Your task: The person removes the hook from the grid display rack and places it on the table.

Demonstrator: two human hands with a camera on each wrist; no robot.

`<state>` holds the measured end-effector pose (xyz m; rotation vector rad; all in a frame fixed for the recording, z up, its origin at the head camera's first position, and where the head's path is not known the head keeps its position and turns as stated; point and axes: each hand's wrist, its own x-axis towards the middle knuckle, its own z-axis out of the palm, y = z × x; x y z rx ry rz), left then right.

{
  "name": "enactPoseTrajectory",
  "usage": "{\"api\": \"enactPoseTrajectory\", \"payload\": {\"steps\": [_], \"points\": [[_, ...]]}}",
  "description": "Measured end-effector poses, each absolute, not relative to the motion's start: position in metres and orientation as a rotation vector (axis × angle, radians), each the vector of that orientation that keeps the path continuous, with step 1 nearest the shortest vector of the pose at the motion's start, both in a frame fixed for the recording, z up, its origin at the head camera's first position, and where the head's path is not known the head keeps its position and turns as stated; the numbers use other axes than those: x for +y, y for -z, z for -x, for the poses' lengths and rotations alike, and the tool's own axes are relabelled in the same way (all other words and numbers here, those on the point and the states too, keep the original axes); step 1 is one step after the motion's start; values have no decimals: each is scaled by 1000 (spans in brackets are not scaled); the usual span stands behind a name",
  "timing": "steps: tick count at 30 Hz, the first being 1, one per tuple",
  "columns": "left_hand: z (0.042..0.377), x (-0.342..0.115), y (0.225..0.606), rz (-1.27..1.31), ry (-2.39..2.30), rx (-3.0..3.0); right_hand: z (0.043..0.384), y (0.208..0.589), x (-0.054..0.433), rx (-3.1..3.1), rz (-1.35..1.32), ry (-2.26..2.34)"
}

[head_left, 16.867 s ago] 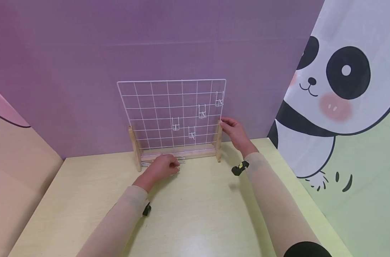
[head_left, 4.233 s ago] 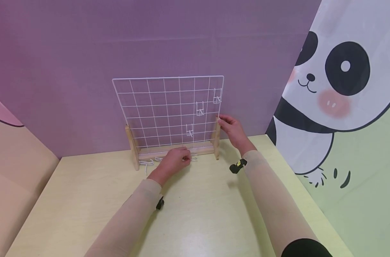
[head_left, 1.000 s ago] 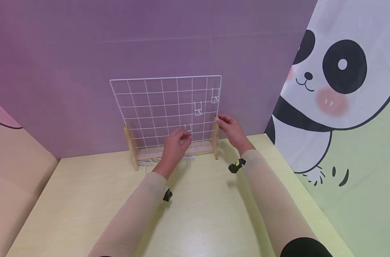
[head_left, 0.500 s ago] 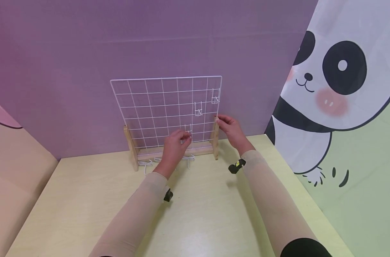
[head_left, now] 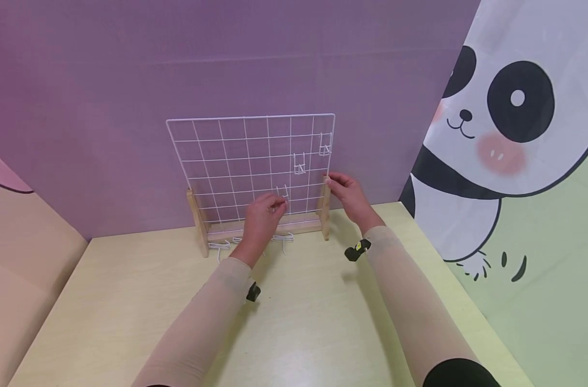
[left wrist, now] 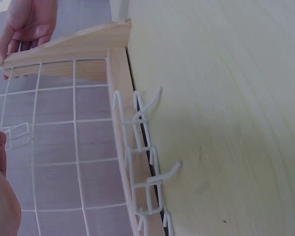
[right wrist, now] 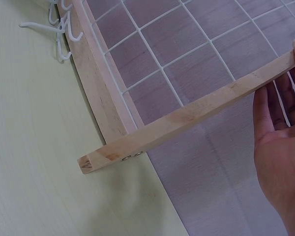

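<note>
A white wire grid panel [head_left: 250,117] stands upright in a wooden stand [head_left: 325,215]. My left hand [head_left: 260,223] pinches a white wire hook [head_left: 286,192] low on the grid; its lower part is hidden behind the fingers. It is unclear whether that hook still touches the grid wires. Two more hooks hang higher up: one right of centre [head_left: 299,169], the other near the upper right corner [head_left: 325,150]. My right hand [head_left: 349,199] holds the top of the stand's right upright between thumb and fingers, also plain in the right wrist view.
Several loose wire hooks [left wrist: 164,177] lie in a row along the foot of the stand, some partly behind my left arm. The stand is on a pale wooden table [head_left: 294,322] against a purple backdrop [head_left: 250,64]. A panda print [head_left: 521,107] covers the right wall.
Since the oldest frame a hook left of this one has come off the grid, and more lie at its foot. My left hand has risen to the lowest hook, which just shifted slightly. Right hand stays.
</note>
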<state>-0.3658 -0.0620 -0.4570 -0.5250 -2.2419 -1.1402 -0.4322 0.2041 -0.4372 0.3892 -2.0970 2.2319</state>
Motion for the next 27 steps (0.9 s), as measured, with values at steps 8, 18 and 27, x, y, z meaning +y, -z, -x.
{"api": "enactPoseTrajectory", "payload": {"steps": [8,18,27], "points": [[361,-62,446,518,1186,-2187,430,436,202,-2095,-375,-2231],[358,-59,439,579,1180,-2130,434,439,204,-2093,-348,-2244],[357,-59,441,596,1130,-2147,434,439,203,-2079,-353,-2244]]}}
